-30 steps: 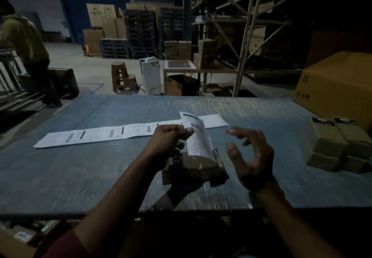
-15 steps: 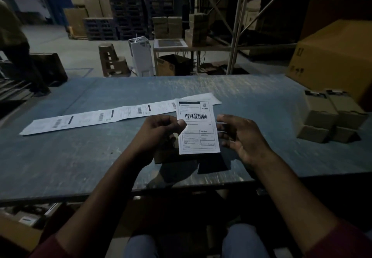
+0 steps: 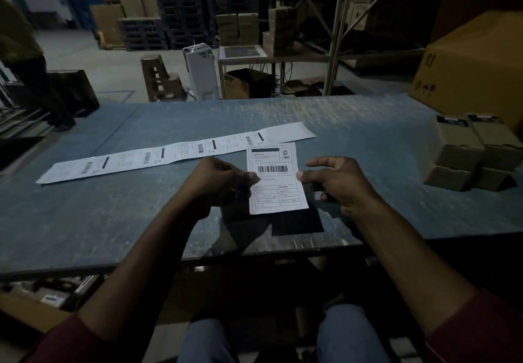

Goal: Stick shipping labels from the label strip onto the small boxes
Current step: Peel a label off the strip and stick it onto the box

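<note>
Blue worn table (dim warehouse), left grip and right grip pinching one label

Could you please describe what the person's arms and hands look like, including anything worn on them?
Both forearms are bare. Dark red sleeves, pushed up past the elbows, show at the bottom corners: the left sleeve and right sleeve. The left hand and right hand wear no gloves; no watch or ring shows.
</note>
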Available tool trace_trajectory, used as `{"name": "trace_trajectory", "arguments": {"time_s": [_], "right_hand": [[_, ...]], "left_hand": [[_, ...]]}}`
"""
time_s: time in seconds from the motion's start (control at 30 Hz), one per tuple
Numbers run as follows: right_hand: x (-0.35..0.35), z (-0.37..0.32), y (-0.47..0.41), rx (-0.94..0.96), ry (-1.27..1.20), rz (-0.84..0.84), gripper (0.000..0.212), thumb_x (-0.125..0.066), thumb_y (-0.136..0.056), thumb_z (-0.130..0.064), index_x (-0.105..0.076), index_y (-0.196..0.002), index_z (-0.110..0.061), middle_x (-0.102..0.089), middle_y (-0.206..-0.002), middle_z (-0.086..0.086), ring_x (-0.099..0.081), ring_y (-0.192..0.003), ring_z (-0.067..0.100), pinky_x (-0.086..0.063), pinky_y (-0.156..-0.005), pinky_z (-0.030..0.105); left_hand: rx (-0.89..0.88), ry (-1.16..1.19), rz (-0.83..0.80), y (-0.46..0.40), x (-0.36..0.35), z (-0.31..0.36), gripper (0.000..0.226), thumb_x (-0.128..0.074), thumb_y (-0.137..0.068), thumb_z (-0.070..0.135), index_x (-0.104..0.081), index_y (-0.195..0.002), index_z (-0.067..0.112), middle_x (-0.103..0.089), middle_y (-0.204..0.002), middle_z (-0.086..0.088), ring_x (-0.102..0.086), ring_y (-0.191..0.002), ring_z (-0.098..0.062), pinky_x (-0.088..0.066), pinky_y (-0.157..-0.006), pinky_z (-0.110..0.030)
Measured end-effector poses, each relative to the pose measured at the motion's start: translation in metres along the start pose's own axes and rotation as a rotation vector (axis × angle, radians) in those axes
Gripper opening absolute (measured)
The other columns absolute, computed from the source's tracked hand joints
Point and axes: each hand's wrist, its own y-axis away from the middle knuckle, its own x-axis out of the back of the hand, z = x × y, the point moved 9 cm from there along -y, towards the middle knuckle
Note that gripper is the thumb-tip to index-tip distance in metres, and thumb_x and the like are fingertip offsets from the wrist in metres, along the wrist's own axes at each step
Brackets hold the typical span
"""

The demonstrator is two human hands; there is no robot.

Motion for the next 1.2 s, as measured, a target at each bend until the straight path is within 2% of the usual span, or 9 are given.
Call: {"name": "trace_trajectory", "arguments": {"time_s": [0.13,0.23,0.37,0.5,0.6,0.73,0.97,1.07,1.2], "right_hand": [[-0.005,0.0,0.0,-0.06,-0.015,-0.034,0.041,-0.088,-0.076,-0.003,-0.069,-0.111,-0.013,-0.08,-0.088,0.015,-0.071,-0.066,0.02,-0.046,-0.052,0.026],[-0.006,0.001,-0.001,-0.108,-0.096,-0.051,0.045,-0.084,-0.08,0.002,-0.064,-0.118,-0.011,-0.079,-0.095,0.017,-0.076,-0.077,0.027,-0.059,-0.055,0.028],[-0.006,0.0,-0.002,-0.126,-0.089,-0.075,0.045,-0.082,-0.082,0.004,-0.062,-0.12,-0.011,-0.079,-0.101,0.019,-0.078,-0.091,0.031,-0.064,-0.067,0.034],[-0.01,0.001,-0.002,-0.118,-0.065,-0.059,0.049,-0.084,-0.08,0.002,-0.063,-0.122,-0.011,-0.079,-0.101,0.017,-0.078,-0.093,0.033,-0.062,-0.072,0.038],[-0.011,0.0,-0.001,-0.105,-0.057,-0.03,0.049,-0.084,-0.08,0.002,-0.062,-0.122,-0.011,-0.079,-0.099,0.016,-0.077,-0.085,0.029,-0.06,-0.073,0.04],[-0.009,-0.001,0.0,-0.093,-0.044,-0.003,0.049,-0.084,-0.08,0.0,-0.062,-0.121,-0.013,-0.079,-0.096,0.013,-0.074,-0.075,0.023,-0.053,-0.062,0.031],[-0.008,-0.002,0.004,-0.053,0.017,0.032,0.04,-0.086,-0.078,-0.001,-0.065,-0.11,-0.013,-0.079,-0.095,0.014,-0.074,-0.073,0.021,-0.047,-0.059,0.026],[-0.008,-0.002,0.006,-0.026,0.04,0.06,0.035,-0.085,-0.078,0.003,-0.065,-0.103,-0.009,-0.073,-0.093,0.016,-0.068,-0.07,0.02,-0.041,-0.039,0.016],[-0.006,-0.001,0.006,-0.003,0.097,0.077,0.032,-0.087,-0.076,0.001,-0.065,-0.096,-0.011,-0.07,-0.089,0.012,-0.064,-0.071,0.017,-0.044,-0.044,0.017]], "left_hand": [[0.002,-0.095,0.018,-0.004,0.006,0.001,0.02,-0.08,-0.09,0.015,-0.078,-0.079,-0.001,-0.075,-0.064,-0.01,-0.057,-0.046,-0.016,-0.033,-0.04,-0.017],[-0.094,-0.096,0.144,-0.01,0.021,0.001,0.016,-0.075,-0.094,0.01,-0.077,-0.094,-0.006,-0.077,-0.073,-0.016,-0.045,-0.038,-0.013,-0.03,-0.037,-0.019],[-0.167,-0.124,0.226,-0.011,0.031,0.0,0.012,-0.072,-0.097,0.012,-0.077,-0.093,0.001,-0.079,-0.076,-0.015,-0.045,-0.035,-0.006,-0.033,-0.034,-0.016],[-0.255,-0.214,0.286,-0.014,0.033,-0.003,0.011,-0.073,-0.095,0.018,-0.079,-0.094,0.009,-0.079,-0.077,-0.009,-0.05,-0.037,0.002,-0.039,-0.046,-0.02],[-0.33,-0.38,0.373,-0.011,0.034,-0.002,0.013,-0.076,-0.09,0.031,-0.081,-0.098,0.023,-0.08,-0.087,0.005,-0.068,-0.063,-0.006,-0.053,-0.067,-0.029],[-0.356,-0.431,0.321,-0.008,0.025,-0.001,0.022,-0.073,-0.088,0.037,-0.081,-0.106,0.026,-0.08,-0.108,0.008,-0.07,-0.091,-0.018,-0.058,-0.088,-0.038],[-0.369,-0.453,0.299,-0.008,0.02,-0.009,0.018,-0.074,-0.091,0.028,-0.081,-0.107,0.026,-0.08,-0.107,0.007,-0.071,-0.107,-0.018,-0.055,-0.09,-0.035],[-0.385,-0.455,0.286,-0.005,0.016,-0.009,0.017,-0.073,-0.091,0.027,-0.081,-0.106,0.026,-0.08,-0.102,0.004,-0.072,-0.105,-0.018,-0.051,-0.085,-0.03],[-0.4,-0.461,0.268,-0.001,0.011,-0.008,0.014,-0.073,-0.094,0.026,-0.081,-0.105,0.026,-0.081,-0.102,0.004,-0.075,-0.097,-0.014,-0.056,-0.082,-0.032]]}}
